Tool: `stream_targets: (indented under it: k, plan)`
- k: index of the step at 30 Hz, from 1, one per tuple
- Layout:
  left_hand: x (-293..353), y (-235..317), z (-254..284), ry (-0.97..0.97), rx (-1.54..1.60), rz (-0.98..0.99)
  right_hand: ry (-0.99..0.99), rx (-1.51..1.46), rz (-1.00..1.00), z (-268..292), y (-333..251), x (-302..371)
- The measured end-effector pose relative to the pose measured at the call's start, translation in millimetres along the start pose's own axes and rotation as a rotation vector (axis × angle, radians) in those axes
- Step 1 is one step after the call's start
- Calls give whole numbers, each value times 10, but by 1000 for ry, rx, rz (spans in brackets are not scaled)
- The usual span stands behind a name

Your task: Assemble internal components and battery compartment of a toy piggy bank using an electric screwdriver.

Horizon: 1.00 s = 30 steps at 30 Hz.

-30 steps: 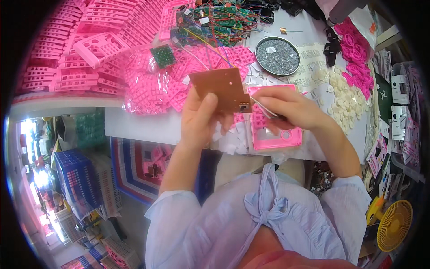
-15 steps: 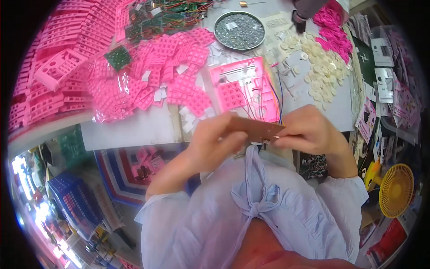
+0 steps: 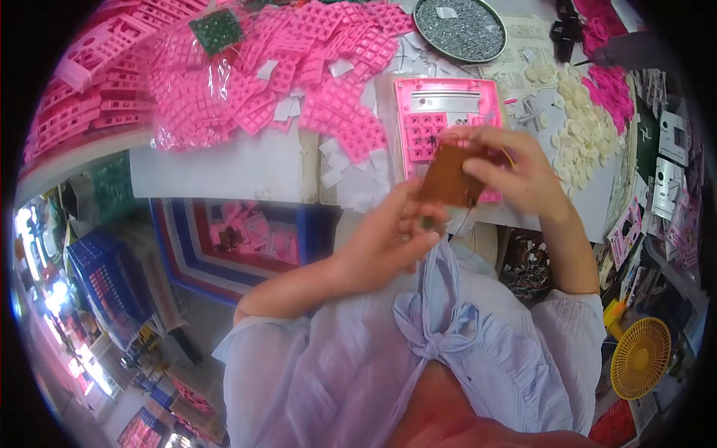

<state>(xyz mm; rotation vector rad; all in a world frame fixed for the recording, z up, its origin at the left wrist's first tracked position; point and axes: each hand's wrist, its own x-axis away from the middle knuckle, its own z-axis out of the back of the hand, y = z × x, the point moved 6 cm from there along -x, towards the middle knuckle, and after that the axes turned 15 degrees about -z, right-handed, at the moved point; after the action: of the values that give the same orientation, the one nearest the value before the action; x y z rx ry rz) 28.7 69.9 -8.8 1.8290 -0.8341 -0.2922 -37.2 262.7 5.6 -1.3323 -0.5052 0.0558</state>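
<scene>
Above the near table edge, a brown circuit board is tilted, its flat face in view. My right hand grips its right side, thumb on the face and fingers behind. My left hand is closed at the board's lower left corner. A small green piece shows by its fingers, too blurred to name. Thin wires stick out around the right hand and one hangs below the board. Just behind lies an open pink plastic casing, with a pink keypad piece in it. The hands and board hide its near part.
Many pink keypad pieces are heaped to the left, with a clear bag and stacked pink casings. A round tin of small metal parts stands behind. White discs lie at right. A yellow fan is low at right.
The board has turned from nearly edge-on to show its brown face. My right hand has shifted up over the pink casing, and my left hand has moved to the lower corner. The view has shifted.
</scene>
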Motion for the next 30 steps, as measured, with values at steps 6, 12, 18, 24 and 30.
stream_targets:
  k: [6, 12, 18, 24, 30]
  plan:
    - [60, -62, 115, 7, -61, -117, -13, 111, -66, 46, 12, -411]
    - [127, 382, 256, -37, -953, -59, 59, 535, 111, 7, -56, -594]
    - [-298, 383, 194, -137, -1495, -559, 353, 974, 217, -180, -402, -531]
    - [-397, 330, 122, -296, -1697, -562, 542, 946, 369, -72, -373, -170]
    - [-446, 302, 127, -313, -1678, -570, 258, 1060, 340, -421, -103, 99]
